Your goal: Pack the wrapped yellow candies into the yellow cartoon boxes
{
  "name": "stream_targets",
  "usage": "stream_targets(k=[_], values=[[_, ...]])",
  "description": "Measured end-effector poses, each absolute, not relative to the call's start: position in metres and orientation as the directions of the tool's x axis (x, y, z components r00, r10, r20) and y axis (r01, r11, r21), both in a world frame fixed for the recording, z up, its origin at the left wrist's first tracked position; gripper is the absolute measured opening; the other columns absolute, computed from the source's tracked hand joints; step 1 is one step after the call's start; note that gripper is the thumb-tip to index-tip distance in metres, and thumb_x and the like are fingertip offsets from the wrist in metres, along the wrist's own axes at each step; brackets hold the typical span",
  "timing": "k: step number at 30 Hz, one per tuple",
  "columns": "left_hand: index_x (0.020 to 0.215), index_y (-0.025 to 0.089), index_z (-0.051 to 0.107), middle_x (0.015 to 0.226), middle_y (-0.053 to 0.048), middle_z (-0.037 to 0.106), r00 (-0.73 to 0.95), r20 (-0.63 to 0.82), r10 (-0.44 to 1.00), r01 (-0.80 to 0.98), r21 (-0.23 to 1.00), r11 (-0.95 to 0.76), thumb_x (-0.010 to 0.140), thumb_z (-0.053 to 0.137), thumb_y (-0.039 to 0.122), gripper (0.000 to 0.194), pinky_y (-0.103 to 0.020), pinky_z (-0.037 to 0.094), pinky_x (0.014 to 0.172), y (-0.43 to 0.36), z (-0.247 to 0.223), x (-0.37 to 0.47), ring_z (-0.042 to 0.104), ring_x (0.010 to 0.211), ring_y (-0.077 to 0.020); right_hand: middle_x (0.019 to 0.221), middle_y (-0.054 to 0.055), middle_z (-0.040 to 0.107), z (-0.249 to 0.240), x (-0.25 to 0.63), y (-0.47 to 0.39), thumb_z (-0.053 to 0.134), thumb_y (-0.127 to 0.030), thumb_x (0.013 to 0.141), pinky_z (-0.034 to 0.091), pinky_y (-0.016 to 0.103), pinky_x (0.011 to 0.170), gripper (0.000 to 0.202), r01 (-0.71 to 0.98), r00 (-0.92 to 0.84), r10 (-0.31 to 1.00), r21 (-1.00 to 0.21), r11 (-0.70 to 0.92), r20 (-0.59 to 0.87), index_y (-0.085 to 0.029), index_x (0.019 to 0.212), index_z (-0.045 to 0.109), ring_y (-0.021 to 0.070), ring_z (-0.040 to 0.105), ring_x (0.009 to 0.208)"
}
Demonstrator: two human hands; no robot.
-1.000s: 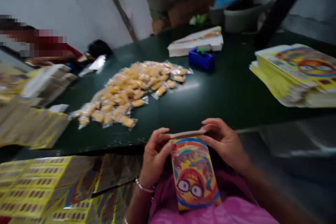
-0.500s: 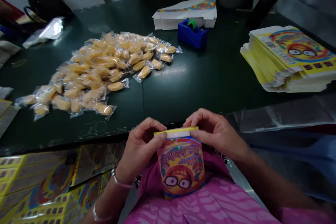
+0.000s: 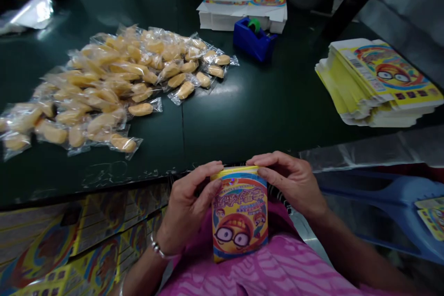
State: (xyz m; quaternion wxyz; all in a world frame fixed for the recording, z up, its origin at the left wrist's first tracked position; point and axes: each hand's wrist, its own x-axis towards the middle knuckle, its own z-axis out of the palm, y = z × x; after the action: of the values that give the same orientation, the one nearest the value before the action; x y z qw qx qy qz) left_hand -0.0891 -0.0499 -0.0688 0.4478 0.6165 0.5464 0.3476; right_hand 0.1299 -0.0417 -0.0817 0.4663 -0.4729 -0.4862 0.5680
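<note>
L. hand [image 3: 190, 203] and R. hand [image 3: 294, 182] gripping box [image 3: 240, 215] at opp. ends of its top edge; box body betw. & below fingers, over pink clothing [image 3: 277, 266]. Beyond grip: wrapped snacks [image 3: 111, 85], to L.; tape dispenser [image 3: 252, 44], approx. straight; flat cartons [image 3: 385, 88], to R.
</note>
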Motion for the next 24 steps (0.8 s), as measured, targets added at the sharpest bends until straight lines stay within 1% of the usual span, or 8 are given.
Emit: stream_targets(k=[3, 6, 10, 13, 15, 18, 21, 24], values=[[0.114, 0.024, 0.064, 0.118, -0.002, 0.068, 0.041, -0.170, 0.985, 0.201, 0.967, 0.158, 0.087, 0.065, 0.029, 0.027, -0.019, 0.054, 0.086, -0.060, -0.078, -0.087, 0.066, 0.105, -0.0135, 0.103, 0.000, 0.071, -0.086, 0.128, -0.052, 0.069, -0.020, 0.088, 0.053, 0.018, 0.086, 0.011, -0.022, -0.112, 0.991, -0.997, -0.070, -0.067, -0.025, 0.096, 0.071, 0.0116, 0.067, 0.097], [0.112, 0.024, 0.063, 0.115, -0.004, 0.069, 0.013, -0.244, 0.970, 0.104, 0.965, 0.242, 0.085, 0.068, 0.033, 0.029, -0.019, 0.055, 0.082, -0.062, -0.082, -0.088, 0.067, 0.101, -0.0144, 0.108, 0.000, 0.070, -0.092, 0.124, -0.061, 0.067, -0.018, 0.089, 0.054, 0.020, 0.088, 0.016, 0.004, -0.094, 0.994, -0.998, -0.064, -0.064, -0.027, 0.102, 0.070, 0.0122, 0.066, 0.101], [0.101, 0.023, 0.069, 0.114, -0.003, 0.069, 0.111, -0.160, 0.981, 0.257, 0.958, 0.127, 0.089, 0.062, 0.031, 0.016, -0.016, 0.051, 0.089, -0.061, -0.079, -0.096, 0.065, 0.105, -0.0120, 0.109, 0.004, 0.069, -0.095, 0.117, -0.062, 0.068, -0.020, 0.088, 0.054, 0.024, 0.091, 0.013, -0.069, -0.100, 0.991, -0.993, -0.095, -0.088, -0.023, 0.100, 0.070, 0.0149, 0.065, 0.104], [0.101, 0.023, 0.067, 0.110, -0.003, 0.068, 0.161, -0.118, 0.980, 0.328, 0.943, 0.060, 0.090, 0.060, 0.030, 0.015, -0.016, 0.052, 0.085, -0.058, -0.070, -0.108, 0.066, 0.101, -0.0124, 0.119, 0.006, 0.065, -0.093, 0.111, -0.056, 0.074, -0.019, 0.081, 0.054, 0.031, 0.092, 0.032, -0.295, -0.149, 0.980, -0.941, -0.168, -0.128, -0.023, 0.111, 0.061, 0.0187, 0.063, 0.109], [0.105, 0.025, 0.064, 0.108, -0.002, 0.067, 0.204, -0.094, 0.975, 0.391, 0.920, 0.007, 0.089, 0.062, 0.030, 0.017, -0.015, 0.053, 0.081, -0.053, -0.061, -0.114, 0.066, 0.098, -0.0122, 0.123, 0.007, 0.061, -0.091, 0.107, -0.051, 0.078, -0.018, 0.077, 0.055, 0.034, 0.092, 0.046, -0.393, -0.170, 0.975, -0.897, -0.201, -0.144, -0.024, 0.115, 0.054, 0.0203, 0.062, 0.111], [0.118, 0.031, 0.063, 0.114, 0.001, 0.067, 0.355, -0.052, 0.933, 0.502, 0.853, -0.144, 0.091, 0.060, 0.030, 0.027, -0.014, 0.049, 0.085, -0.038, -0.047, -0.118, 0.064, 0.102, -0.0113, 0.122, 0.008, 0.060, -0.086, 0.104, -0.046, 0.081, -0.020, 0.073, 0.054, 0.034, 0.092, 0.051, -0.384, -0.216, 0.959, -0.886, -0.258, -0.186, -0.023, 0.114, 0.051, 0.0191, 0.062, 0.108], [0.125, 0.036, 0.062, 0.117, 0.002, 0.067, 0.558, -0.094, 0.824, 0.503, 0.829, -0.246, 0.095, 0.053, 0.030, 0.032, -0.014, 0.047, 0.087, -0.021, -0.036, -0.115, 0.064, 0.104, -0.0112, 0.121, 0.007, 0.061, -0.080, 0.105, -0.044, 0.081, -0.019, 0.072, 0.053, 0.032, 0.090, 0.056, -0.366, -0.288, 0.936, -0.879, -0.305, -0.205, -0.024, 0.117, 0.050, 0.0174, 0.064, 0.103], [0.124, 0.035, 0.064, 0.107, 0.000, 0.069, 0.681, -0.157, 0.716, 0.458, 0.854, -0.248, 0.097, 0.048, 0.029, 0.032, -0.017, 0.049, 0.079, -0.009, -0.032, -0.112, 0.065, 0.093, -0.0116, 0.119, 0.007, 0.061, -0.078, 0.109, -0.045, 0.076, -0.020, 0.079, 0.051, 0.029, 0.090, 0.034, -0.305, -0.359, 0.921, -0.913, -0.269, -0.152, -0.021, 0.109, 0.059, 0.0163, 0.064, 0.103]])
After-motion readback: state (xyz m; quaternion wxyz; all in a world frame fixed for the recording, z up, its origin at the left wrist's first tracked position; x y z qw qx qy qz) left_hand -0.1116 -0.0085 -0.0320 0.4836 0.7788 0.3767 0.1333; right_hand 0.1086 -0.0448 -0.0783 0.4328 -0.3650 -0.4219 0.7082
